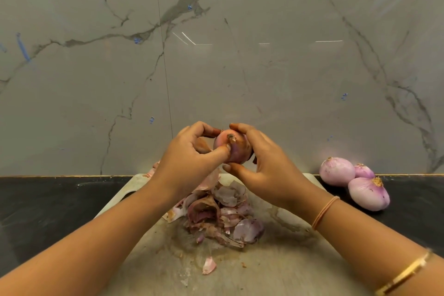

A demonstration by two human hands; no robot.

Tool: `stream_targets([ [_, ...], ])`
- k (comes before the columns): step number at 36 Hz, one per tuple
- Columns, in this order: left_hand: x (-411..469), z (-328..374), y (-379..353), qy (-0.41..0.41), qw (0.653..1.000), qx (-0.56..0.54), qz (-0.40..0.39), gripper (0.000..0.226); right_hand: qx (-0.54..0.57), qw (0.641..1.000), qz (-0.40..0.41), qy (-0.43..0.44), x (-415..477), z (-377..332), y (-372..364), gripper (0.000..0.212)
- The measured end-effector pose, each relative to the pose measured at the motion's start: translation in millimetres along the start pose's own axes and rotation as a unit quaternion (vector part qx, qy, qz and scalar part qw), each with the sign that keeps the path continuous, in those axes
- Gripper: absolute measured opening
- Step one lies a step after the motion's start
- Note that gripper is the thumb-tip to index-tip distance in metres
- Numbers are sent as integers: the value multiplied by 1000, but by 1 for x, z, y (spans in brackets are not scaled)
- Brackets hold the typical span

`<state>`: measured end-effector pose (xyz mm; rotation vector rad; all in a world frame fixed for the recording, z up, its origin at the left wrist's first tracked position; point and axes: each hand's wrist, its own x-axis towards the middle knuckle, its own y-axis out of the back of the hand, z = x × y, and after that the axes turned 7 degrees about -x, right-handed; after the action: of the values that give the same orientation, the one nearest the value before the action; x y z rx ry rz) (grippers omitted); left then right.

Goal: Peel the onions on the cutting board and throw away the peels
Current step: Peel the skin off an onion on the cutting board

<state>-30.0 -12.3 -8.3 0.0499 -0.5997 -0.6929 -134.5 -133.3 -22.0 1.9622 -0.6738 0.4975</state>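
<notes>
Both hands hold one reddish onion (234,148) in the air above the far end of the pale cutting board (276,259). My right hand (264,170) curls round the onion's right side, thumb beneath it. My left hand (189,158) grips it from the left, thumb pressing its skin near the dry root tip. Below the hands, a heap of pink and brown peels (223,211) lies on the board. One loose peel (209,265) lies nearer me.
Three peeled pale-purple onions (353,180) sit on the black counter (48,206) right of the board. A grey marble wall (216,55) rises straight behind the counter.
</notes>
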Motion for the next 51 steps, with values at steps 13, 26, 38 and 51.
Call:
stream_targets([
  [13, 2, -2, 5, -25, 997, 62, 42, 7, 5, 999, -17, 29, -1, 3, 1, 64],
  [26, -4, -5, 1, -99, 993, 57, 20, 31, -24, 999, 0, 24, 0, 4, 1, 65],
  [38, 1, -12, 2, -101, 994, 21, 44, 19, -25, 1000, 4, 19, 0, 1, 2, 68],
  [51, 0, -10, 0, -143, 988, 45, 23, 10, 12, 1000, 20, 0, 2, 3, 1, 65],
])
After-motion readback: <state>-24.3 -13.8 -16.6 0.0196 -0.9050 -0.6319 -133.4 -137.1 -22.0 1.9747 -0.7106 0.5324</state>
